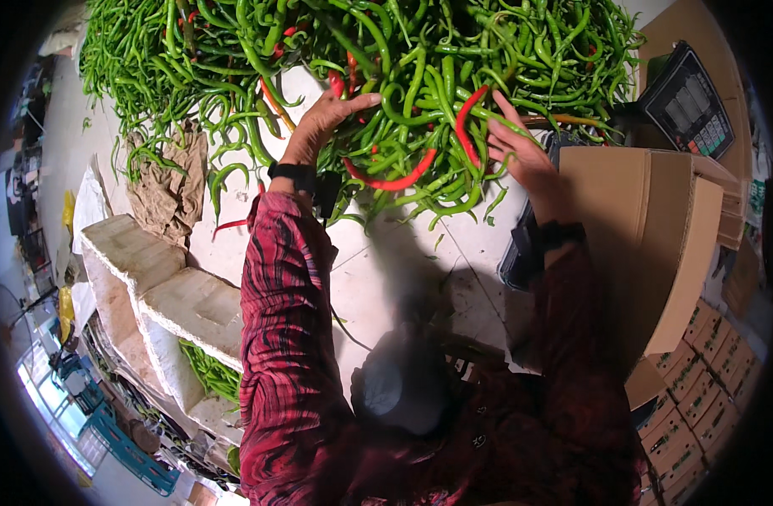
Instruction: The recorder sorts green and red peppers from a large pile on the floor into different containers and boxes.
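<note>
A great heap of long green chili peppers (513, 51), with some red ones mixed in, spreads across the far side of the white tiled surface (353, 261). My left hand (323, 122) is at the near edge of the heap, a finger stretched to the right over the peppers. Opposite it, my right hand (521, 152) has its fingers apart against the peppers. Between the two hands lies a loose cluster of green peppers with a curved red chili (395, 180) at its near side. Another red chili (465, 126) lies beside the right fingers. The left hand's lower fingers are partly hidden.
An open cardboard box (614, 202) stands right of my right forearm, with a scale's display and keypad (688, 105) behind it. White foam boxes (193, 304) stand at the left, one with green peppers inside. Crumpled brown cloth or paper (171, 185) lies by the heap. Stacked cartons (698, 396) fill the lower right.
</note>
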A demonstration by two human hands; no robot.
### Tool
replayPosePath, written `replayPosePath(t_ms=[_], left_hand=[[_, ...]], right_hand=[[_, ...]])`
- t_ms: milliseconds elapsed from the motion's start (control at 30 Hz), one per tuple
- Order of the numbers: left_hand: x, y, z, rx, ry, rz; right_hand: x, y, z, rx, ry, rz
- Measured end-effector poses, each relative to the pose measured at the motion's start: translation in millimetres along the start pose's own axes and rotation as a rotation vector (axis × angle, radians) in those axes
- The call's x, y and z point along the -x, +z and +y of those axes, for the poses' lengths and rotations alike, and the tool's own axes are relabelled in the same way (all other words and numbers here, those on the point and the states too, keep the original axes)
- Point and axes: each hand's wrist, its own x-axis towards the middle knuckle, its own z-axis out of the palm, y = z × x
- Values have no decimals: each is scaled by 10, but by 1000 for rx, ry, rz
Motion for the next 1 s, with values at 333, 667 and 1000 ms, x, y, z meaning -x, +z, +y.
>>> replayPosePath(t_ms=[333,667,1000], left_hand=[[587,-11,-374,-233,-77,-87],[1839,-510,-782,-247,-102,29],[2340,-211,-557,-605,115,298]], right_hand=[[319,673,222,203,-116,-126],[876,1202,1219,429,-421,-113],[2474,1264,650,788,-394,-11]])
